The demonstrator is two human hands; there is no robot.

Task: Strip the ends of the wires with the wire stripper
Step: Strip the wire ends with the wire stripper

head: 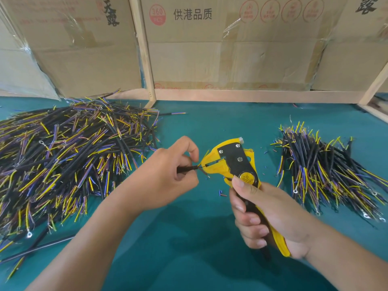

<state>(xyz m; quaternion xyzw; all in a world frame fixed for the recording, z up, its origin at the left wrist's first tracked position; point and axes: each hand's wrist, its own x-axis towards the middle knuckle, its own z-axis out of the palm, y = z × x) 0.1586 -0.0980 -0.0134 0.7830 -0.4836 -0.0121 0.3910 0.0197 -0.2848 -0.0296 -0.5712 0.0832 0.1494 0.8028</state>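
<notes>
My left hand [168,175] pinches a black cable [188,168] whose thin inner wires reach into the jaws of a yellow and black wire stripper [233,162]. My right hand [266,217] is wrapped around the stripper's handles, thumb resting near the round yellow label. The tool's jaws point left toward the cable end. A big heap of black cables with yellow, blue and purple cores [69,156] lies on the left of the green mat. A smaller heap of the same cables [323,171] lies on the right.
Small cut bits of insulation [221,193] lie on the green mat [199,238] below the tool. Cardboard boxes [220,49] in a wooden frame [231,95] close off the back. A long dark rod [42,247] lies at the lower left.
</notes>
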